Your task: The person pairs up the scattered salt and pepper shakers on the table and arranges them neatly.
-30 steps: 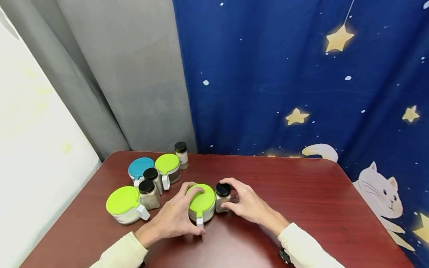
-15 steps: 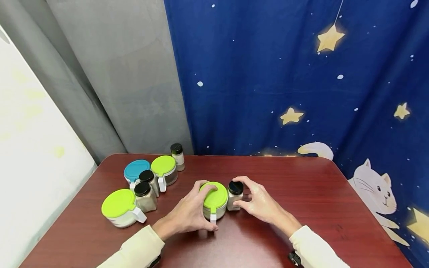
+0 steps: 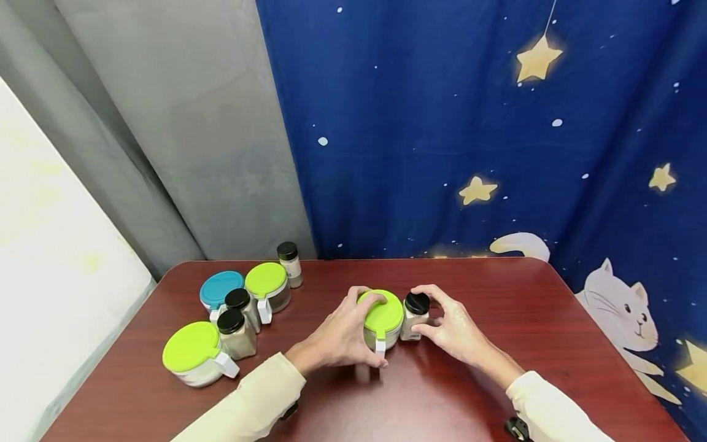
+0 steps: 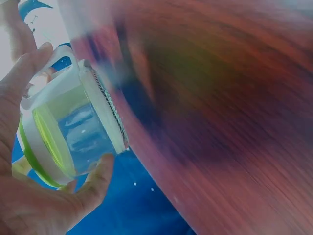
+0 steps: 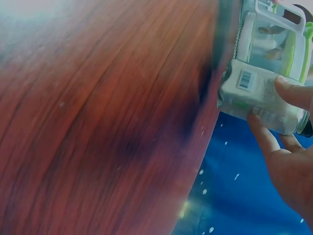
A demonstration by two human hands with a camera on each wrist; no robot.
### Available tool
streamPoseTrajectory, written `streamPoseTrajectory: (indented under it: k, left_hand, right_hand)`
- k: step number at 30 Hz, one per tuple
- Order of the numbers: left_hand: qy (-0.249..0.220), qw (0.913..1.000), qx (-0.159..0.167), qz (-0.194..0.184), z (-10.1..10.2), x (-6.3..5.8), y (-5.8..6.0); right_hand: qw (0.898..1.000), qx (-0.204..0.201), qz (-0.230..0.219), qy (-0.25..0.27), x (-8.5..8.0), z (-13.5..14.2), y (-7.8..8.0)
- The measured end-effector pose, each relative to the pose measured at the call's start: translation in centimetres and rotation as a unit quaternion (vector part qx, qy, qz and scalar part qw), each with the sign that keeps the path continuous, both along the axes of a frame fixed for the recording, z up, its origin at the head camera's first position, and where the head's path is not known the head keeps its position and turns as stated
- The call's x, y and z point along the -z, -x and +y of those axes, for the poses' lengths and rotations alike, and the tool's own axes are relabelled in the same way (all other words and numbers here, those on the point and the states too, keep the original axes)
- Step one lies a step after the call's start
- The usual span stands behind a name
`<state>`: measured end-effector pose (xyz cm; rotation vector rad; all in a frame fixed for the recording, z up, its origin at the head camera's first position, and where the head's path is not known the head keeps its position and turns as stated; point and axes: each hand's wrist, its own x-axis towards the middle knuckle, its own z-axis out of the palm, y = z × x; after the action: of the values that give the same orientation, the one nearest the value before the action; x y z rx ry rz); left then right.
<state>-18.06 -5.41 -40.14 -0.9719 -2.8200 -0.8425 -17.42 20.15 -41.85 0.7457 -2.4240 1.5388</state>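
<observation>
In the head view my left hand [image 3: 345, 331] grips a round clear seasoning jar [image 3: 383, 316] with a green lid and a white handle that points toward me. The thumb lies by the handle, and the fingers curl round the far side. Right beside it, my right hand [image 3: 455, 325] holds a square spice jar [image 3: 413, 325] with a black lid between thumb and fingers. The two jars stand upright, side by side. Through the right wrist view a barcode label shows on the spice jar [image 5: 259, 90]. In the left wrist view the round jar [image 4: 73, 127] looks clear-walled.
At the table's left stand a green-lidded jar [image 3: 193, 353], a blue-lidded jar [image 3: 221, 288] and another green-lidded jar [image 3: 270, 285]. Two black-lidded square jars [image 3: 237, 337] stand among them, with a slim shaker [image 3: 291, 267] behind. Curtains hang past the far edge of the red-brown table [image 3: 497, 294].
Both hands have moved to the right and slightly away from me, carrying the green-lidded jar and the spice jar along together. The group at the left stays in place while the view shifts slightly.
</observation>
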Motion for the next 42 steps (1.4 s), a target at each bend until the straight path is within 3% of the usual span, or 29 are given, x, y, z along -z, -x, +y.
streamPoseTrajectory:
  k: [9,13,17,24,38,42]
  left_hand:
    - [-0.001,0.9999,0.014,0.005,3.5,0.3,1.5]
    - [-0.01,0.9997,0.022,0.007,5.6,0.2,2.9]
    - [-0.014,0.9995,0.027,-0.01,7.6,0.2,4.4]
    - [-0.002,0.9988,0.021,-0.043,11.1,1.2,6.0]
    - [0.022,0.9986,0.008,-0.048,14.4,2.3,6.1]
    - [0.028,0.9987,0.012,-0.042,15.1,2.1,6.1]
  right_hand:
    - [0.999,0.032,0.009,-0.02,-0.1,3.1,0.6]
    - [0.998,0.056,0.026,-0.034,-0.2,4.8,1.5]
    - [0.995,0.074,0.041,-0.054,0.0,6.4,2.4]
    - [0.99,0.095,0.056,-0.085,0.9,9.3,3.2]
    - [0.991,0.108,0.033,-0.074,1.6,11.8,3.7]
    - [0.986,0.125,0.031,-0.106,1.3,12.6,3.6]
